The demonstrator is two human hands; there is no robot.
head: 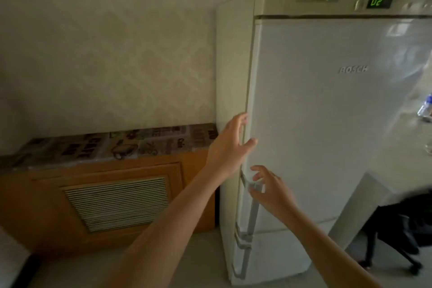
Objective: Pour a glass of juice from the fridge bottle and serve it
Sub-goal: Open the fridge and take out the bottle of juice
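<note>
The fridge point(327, 112) stood shut, its upper door point(315, 124) flush with the cabinet. The juice bottle was not to be seen; presumably it sat inside, behind that door. No glass could be made out for certain either, though something clear showed at the far right edge of the view.

Both hands were at the fridge's left edge. The left hand point(230, 145) was spread, fingers released, at the door's seam, just above the vertical handle point(251, 206). The right hand point(268, 188) was loosely curled, its fingertips touching the top of that handle but not yet clenched round it.

The risk lay in that half-made grip. A pull from the fingertips alone would likely slip off the handle against the door seal. The left hand's fingers lay right at the seam, where they could be caught if the door bounced back. A hard yank could also jolt whatever stood in the door shelves. To the fridge's right a dark chair point(397, 236) stood close, though the door appeared to swing that way.
</note>
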